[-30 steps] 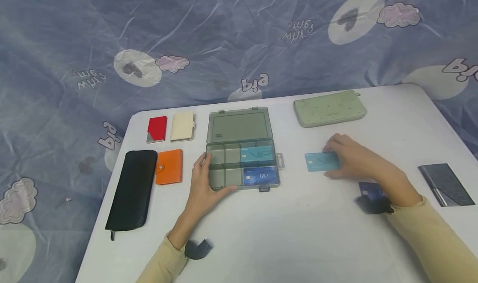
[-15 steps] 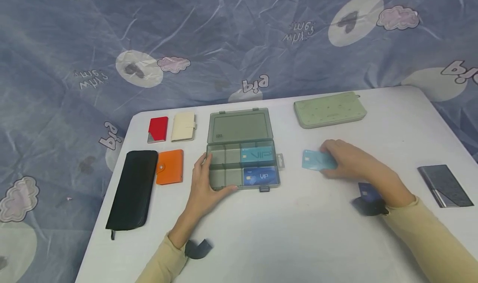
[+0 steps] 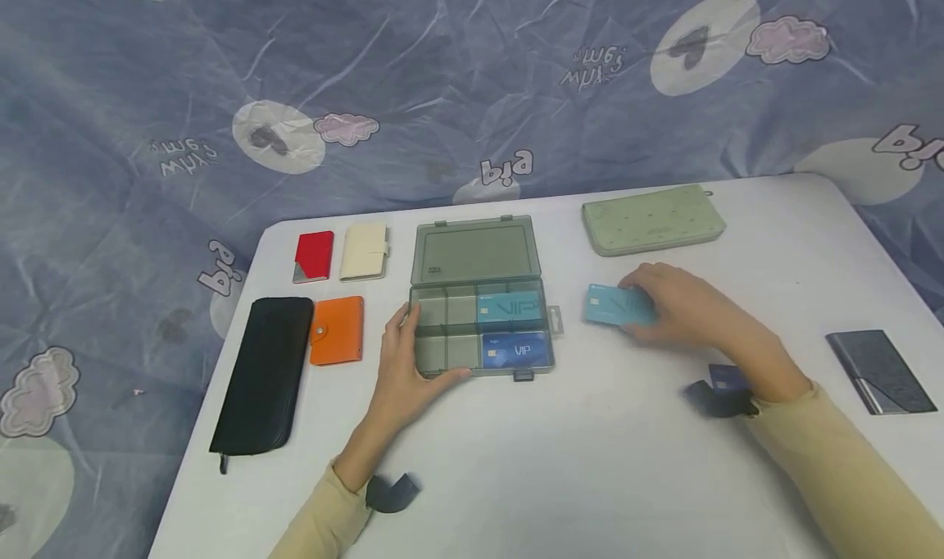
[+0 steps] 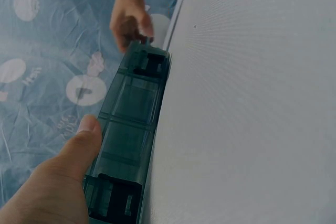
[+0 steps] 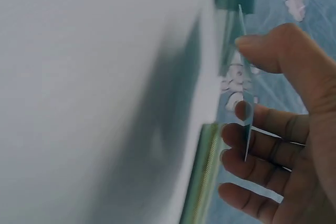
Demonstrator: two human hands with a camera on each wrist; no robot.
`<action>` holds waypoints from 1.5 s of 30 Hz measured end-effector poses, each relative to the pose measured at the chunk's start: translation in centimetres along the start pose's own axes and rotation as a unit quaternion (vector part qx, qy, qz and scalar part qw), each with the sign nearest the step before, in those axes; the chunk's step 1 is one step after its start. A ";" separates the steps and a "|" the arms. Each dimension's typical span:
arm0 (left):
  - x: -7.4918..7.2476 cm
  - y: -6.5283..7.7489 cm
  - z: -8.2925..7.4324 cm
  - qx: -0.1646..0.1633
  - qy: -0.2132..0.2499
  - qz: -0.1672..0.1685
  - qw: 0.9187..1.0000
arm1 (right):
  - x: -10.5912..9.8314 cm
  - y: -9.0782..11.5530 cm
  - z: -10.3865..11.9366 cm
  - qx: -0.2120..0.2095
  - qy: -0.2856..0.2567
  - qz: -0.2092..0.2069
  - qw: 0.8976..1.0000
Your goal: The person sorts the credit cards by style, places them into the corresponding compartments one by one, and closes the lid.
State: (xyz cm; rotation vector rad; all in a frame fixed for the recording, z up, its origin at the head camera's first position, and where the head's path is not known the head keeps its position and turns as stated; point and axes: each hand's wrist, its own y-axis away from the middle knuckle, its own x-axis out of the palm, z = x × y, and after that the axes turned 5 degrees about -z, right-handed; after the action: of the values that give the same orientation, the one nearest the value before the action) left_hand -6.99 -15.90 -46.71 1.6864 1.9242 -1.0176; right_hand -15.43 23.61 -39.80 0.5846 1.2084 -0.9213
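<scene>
On the white table stands a translucent green compartment box [image 3: 463,352] with its lid [image 3: 478,252] laid back. A light blue VIP card [image 3: 509,306] lies in its back right part and a dark blue VIP card [image 3: 518,351] in the front right part. My left hand [image 3: 407,379] grips the box's left end, thumb along the front edge. Right of the box, my right hand [image 3: 682,309] pinches another light blue card [image 3: 606,303] between thumb and fingers. In the right wrist view that card [image 5: 245,82] is edge-on, above its shadow.
Another dark blue card [image 3: 726,377] lies partly hidden by my right wrist. A green wallet [image 3: 652,221] is at the back and a black card holder [image 3: 881,370] at right. Left are a black wallet [image 3: 261,374], an orange holder [image 3: 338,331], a red holder [image 3: 315,253] and a cream holder [image 3: 364,252].
My right hand has moved left with the light blue card, closer to the box. My left hand has stayed at the box's left end.
</scene>
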 end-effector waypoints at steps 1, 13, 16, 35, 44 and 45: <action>0.0 0.0 0.0 0.001 0.002 -0.001 1.000 | -0.2 -0.4 0.4 -0.007 0.000 -0.009 1.000; 0.1 0.0 0.0 0.007 0.005 -0.003 1.000 | 0.5 -6.8 6.9 -0.122 -0.014 -0.038 0.992; 0.1 0.0 0.0 0.011 0.006 -0.004 1.000 | 1.3 -8.1 8.3 -0.142 -0.010 -0.028 0.989; 0.0 -0.1 0.2 0.010 0.000 -0.006 1.000 | 3.1 -7.4 7.0 -0.143 -0.041 -0.023 0.989; 0.1 -0.1 0.3 0.006 -0.001 -0.003 1.000 | 2.0 -0.5 1.8 -0.079 -0.082 -0.037 0.993; 0.1 -0.1 0.3 0.007 0.000 -0.003 1.000 | 1.9 0.6 1.2 -0.069 -0.077 -0.033 0.994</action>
State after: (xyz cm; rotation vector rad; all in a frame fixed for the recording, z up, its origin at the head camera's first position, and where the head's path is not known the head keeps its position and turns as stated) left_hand -7.19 -16.03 -46.95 1.6877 1.9276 -1.0356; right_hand -14.17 22.44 -41.31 0.3584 1.1465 -0.9144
